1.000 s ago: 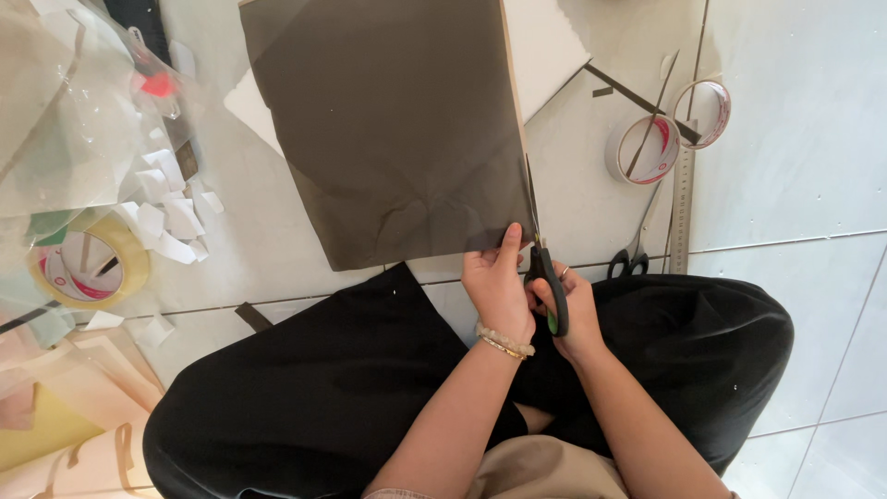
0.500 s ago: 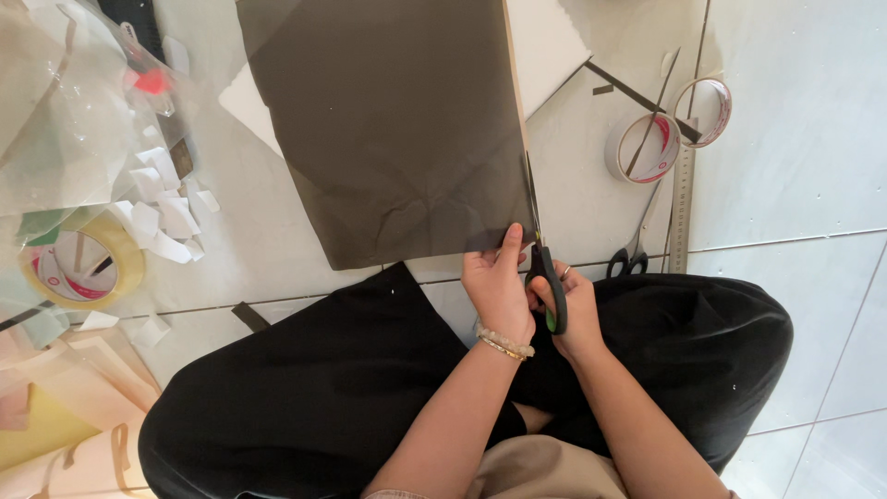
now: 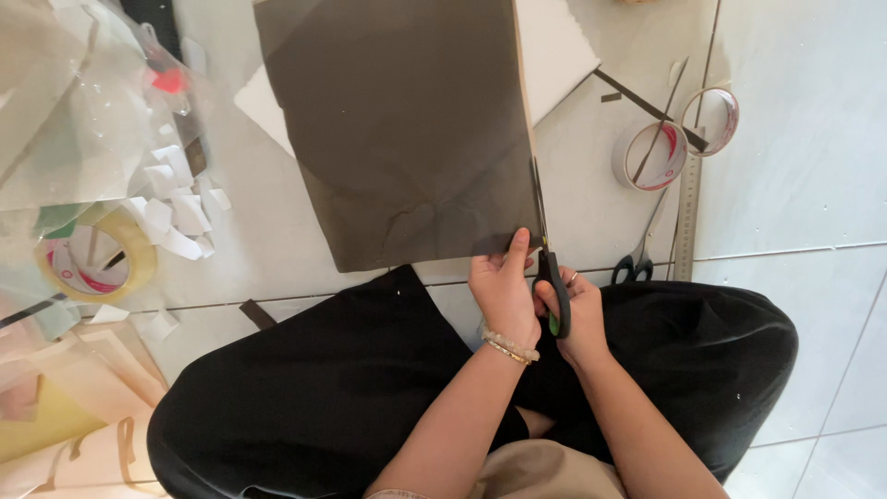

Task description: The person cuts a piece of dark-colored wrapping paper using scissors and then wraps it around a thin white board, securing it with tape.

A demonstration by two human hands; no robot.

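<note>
Head view: the person sits cross-legged on a tiled floor (image 3: pixel 813 166), black trousers (image 3: pixel 314 397) filling the near part of the picture. One dark brown sheet of paper (image 3: pixel 407 129) lies flat on the floor ahead, over one white sheet (image 3: pixel 554 46) whose corner shows at the far right.

The left hand (image 3: pixel 504 291) pinches the near right corner of the brown sheet, thumb on top, fingers closed on the edge. The right hand (image 3: pixel 568 310) is clamped around the green-and-black handles of one pair of scissors (image 3: pixel 545 249), whose blades point away along the sheet's right edge. A second pair of scissors (image 3: pixel 637 259), black-handled, lies untouched on the floor just right of the hands, beside one metal ruler (image 3: pixel 688 203).

Three tape rolls can be counted: two white ones (image 3: pixel 647 157) at the far right, nearly touching, and one yellowish one (image 3: pixel 92 263) at the left among a heap of white paper scraps (image 3: pixel 180 208) and clear plastic film (image 3: pixel 74 111).

Compared with half a second ago, both hands and the scissors hold the same place at the corner; the sheet has not visibly shifted.
</note>
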